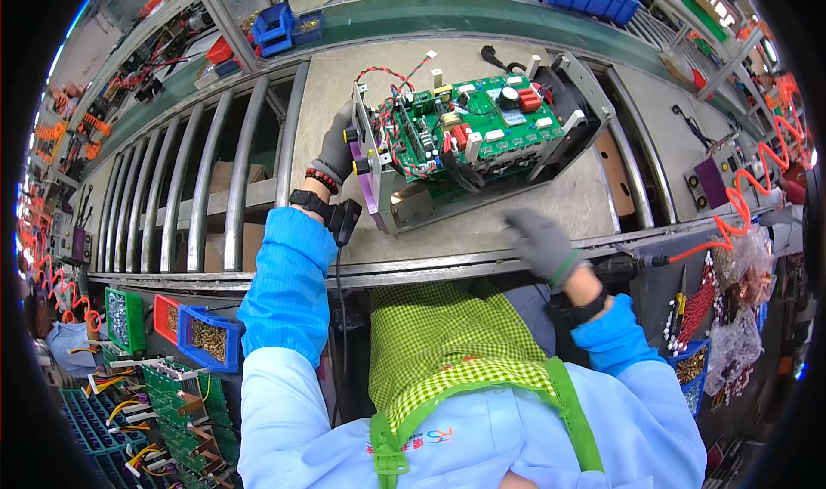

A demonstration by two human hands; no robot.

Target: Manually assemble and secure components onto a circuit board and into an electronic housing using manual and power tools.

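Observation:
An electronic unit with a green circuit board, metal end frames and a purple front panel lies on the bench in front of me. Red, black and white wires bunch at its left end. My left hand, in a grey glove, grips the unit's left end by the panel; its fingertips are partly hidden. Over the bench's near edge is my right hand, also gloved and apart from the unit. Its fingers are smeared by motion, and nothing shows in them.
Metal rollers flank the bench plate. A power screwdriver with a coiled orange hose lies at the right edge. Below left stand blue and green screw bins and several circuit boards. Another purple-panelled unit is at right.

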